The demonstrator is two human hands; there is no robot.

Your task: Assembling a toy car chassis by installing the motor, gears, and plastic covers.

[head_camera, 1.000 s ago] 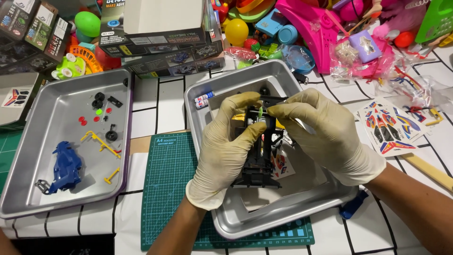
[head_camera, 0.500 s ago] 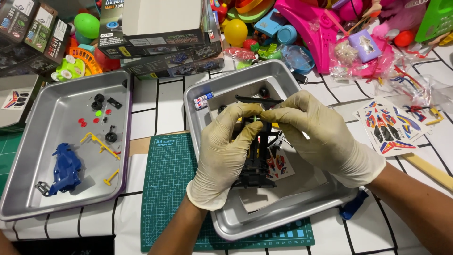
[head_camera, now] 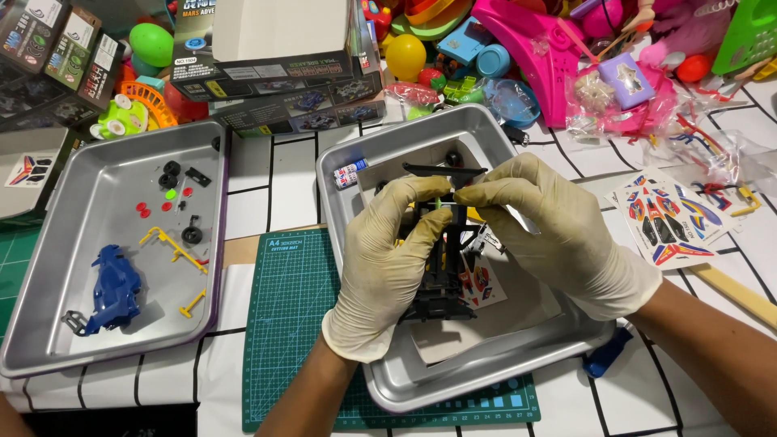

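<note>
– What lies on the left of the tabletop (head_camera: pixel 271 182)?

– A metal tray (head_camera: pixel 57 267) with a blue car body (head_camera: pixel 113 291), yellow parts (head_camera: pixel 174 251) and small black wheels (head_camera: pixel 170 174).

– And in the middle?

– A green cutting mat (head_camera: pixel 291 307) under a second metal tray (head_camera: pixel 388 150). Over that tray the gloved left hand (head_camera: pixel 388 259) is pinched shut on the black toy car chassis (head_camera: pixel 445 267).

– The other one?

– The right hand (head_camera: pixel 558 235) meets it, fingertips clamped on the chassis top. Farther right lies a sticker sheet (head_camera: pixel 664 214).
</note>
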